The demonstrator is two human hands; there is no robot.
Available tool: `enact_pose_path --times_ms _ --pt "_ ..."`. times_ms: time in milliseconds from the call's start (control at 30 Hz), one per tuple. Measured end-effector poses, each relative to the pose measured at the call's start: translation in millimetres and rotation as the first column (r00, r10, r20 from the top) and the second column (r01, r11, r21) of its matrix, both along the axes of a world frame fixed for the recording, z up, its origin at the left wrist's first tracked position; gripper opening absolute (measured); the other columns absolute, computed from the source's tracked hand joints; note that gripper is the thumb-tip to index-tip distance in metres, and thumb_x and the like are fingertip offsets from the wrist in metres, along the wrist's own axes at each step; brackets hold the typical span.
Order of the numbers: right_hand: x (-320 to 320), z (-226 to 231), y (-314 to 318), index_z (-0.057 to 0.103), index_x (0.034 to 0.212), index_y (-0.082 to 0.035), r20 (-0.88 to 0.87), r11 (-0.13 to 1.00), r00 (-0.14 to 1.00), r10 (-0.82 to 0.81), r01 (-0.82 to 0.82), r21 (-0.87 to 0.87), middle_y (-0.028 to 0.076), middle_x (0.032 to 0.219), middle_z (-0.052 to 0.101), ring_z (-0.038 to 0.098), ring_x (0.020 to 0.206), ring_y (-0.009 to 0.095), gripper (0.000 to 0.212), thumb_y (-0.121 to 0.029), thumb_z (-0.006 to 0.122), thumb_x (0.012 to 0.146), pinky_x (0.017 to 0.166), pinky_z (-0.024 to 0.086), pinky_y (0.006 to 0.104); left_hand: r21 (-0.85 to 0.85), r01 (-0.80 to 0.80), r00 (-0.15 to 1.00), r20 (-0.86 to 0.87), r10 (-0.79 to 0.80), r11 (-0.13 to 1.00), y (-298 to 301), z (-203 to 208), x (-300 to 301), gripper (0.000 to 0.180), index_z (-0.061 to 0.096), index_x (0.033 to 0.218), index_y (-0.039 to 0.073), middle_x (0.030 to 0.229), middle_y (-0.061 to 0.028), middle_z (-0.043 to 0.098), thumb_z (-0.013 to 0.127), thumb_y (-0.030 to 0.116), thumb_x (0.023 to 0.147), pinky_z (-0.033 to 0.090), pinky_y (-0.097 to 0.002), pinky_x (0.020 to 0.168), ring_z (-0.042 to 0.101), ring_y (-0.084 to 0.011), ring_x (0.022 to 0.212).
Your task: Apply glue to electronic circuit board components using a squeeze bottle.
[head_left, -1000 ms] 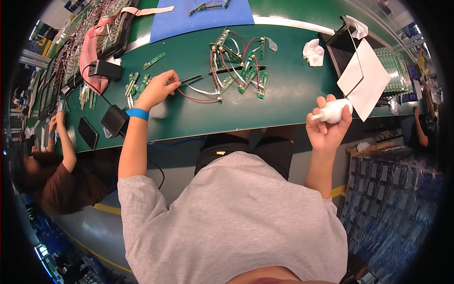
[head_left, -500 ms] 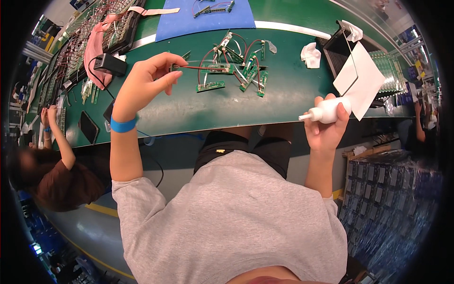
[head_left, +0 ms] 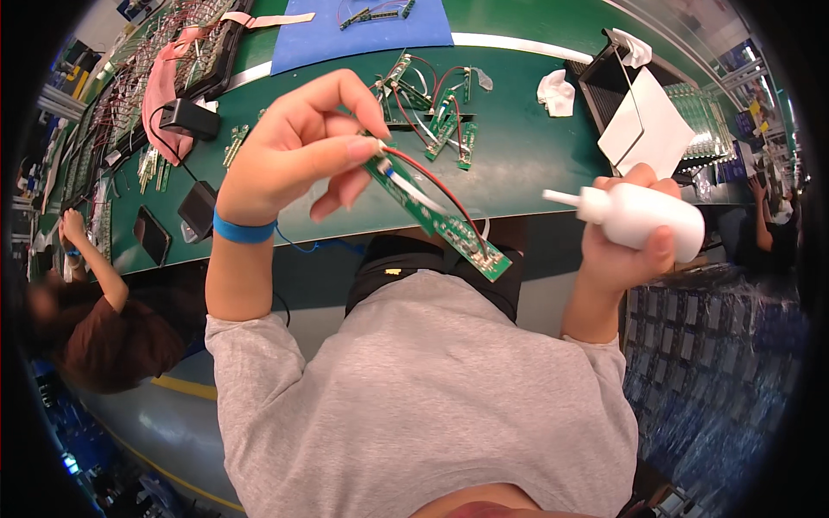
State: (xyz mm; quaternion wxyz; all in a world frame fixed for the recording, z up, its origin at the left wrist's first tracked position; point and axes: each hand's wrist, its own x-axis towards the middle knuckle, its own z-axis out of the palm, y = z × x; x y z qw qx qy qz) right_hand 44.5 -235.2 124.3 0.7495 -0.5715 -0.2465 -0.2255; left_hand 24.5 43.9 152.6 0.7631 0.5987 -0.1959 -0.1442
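Note:
Between thumb and fingers, my left hand (head_left: pixel 302 147) pinches one end of a narrow green circuit board (head_left: pixel 449 226). Red and black wires and a white strip run along the board, which slants down to the right above the table's near edge. A blue band circles the left wrist. My right hand (head_left: pixel 629 233) is wrapped round a white squeeze bottle (head_left: pixel 654 221), tilted on its side with its thin nozzle pointing left, apart from the board. Beyond the hands, several more wired circuit boards (head_left: pixel 442 138) lie in a loose pile on the green table (head_left: pixel 509 173).
A blue mat (head_left: pixel 363 39) lies at the back. At right stand a black rack (head_left: pixel 596 91) with white paper (head_left: pixel 643 129) and a crumpled tissue (head_left: pixel 555 93). A black adapter (head_left: pixel 192 119) and crowded boards (head_left: pixel 160 78) are at left. A co-worker's arm (head_left: pixel 97 259) shows far left.
My left hand has lifted the circuit board off the table and brought it nearer. The white bottle in my right hand has come up closer, its nozzle still facing left.

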Motion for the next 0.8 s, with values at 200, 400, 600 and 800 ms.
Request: enact_pose_path --times_ms 200,400,600,800 --pt "-10 6 19 0.037 0.071 -0.004 0.128 0.939 0.955 0.269 -0.231 -0.253 0.006 0.065 0.041 0.034 0.044 0.010 0.049 -0.048 0.057 0.072 0.040 0.028 0.0244 -0.131 0.140 0.984 -0.090 -0.152 0.981 -18 0 1 0.012 0.041 0.087 -0.003 0.059 -0.0102 0.052 0.048 0.002 0.079 0.031 -0.0180 0.028 0.047 -0.0096 0.037" --pt "-14 8 24 0.051 0.070 -0.002 0.159 0.913 0.925 0.346 -0.294 -0.282 0.005 0.072 0.048 0.043 0.050 0.008 0.043 -0.041 0.068 0.066 0.042 0.032 0.0208 -0.104 0.155 0.983 -0.086 -0.164 0.982 -27 1 -2 0.011 0.040 0.085 -0.004 0.061 -0.0105 0.052 0.047 0.000 0.077 0.033 -0.0181 0.027 0.050 -0.0110 0.039" --pt "-17 3 30 0.053 0.065 -0.002 0.143 0.916 0.920 0.366 -0.329 -0.230 0.005 0.074 0.049 0.043 0.050 0.009 0.044 -0.042 0.072 0.062 0.041 0.032 0.0215 -0.077 0.098 0.988 -0.113 -0.106 0.992 -30 0 -5 0.011 0.040 0.086 -0.003 0.053 -0.0109 0.051 0.047 -0.001 0.077 0.032 -0.0180 0.029 0.046 -0.0100 0.035" --pt "-14 3 27 0.051 0.064 -0.003 0.229 0.890 0.924 0.307 -0.193 -0.414 0.005 0.073 0.050 0.045 0.049 0.011 0.047 -0.043 0.074 0.059 0.040 0.033 0.0223 -0.077 0.085 0.989 -0.115 -0.094 0.993 -31 -2 -6 0.011 0.040 0.087 -0.002 0.053 -0.0115 0.052 0.048 0.000 0.079 0.032 -0.0180 0.029 0.043 -0.0094 0.033"
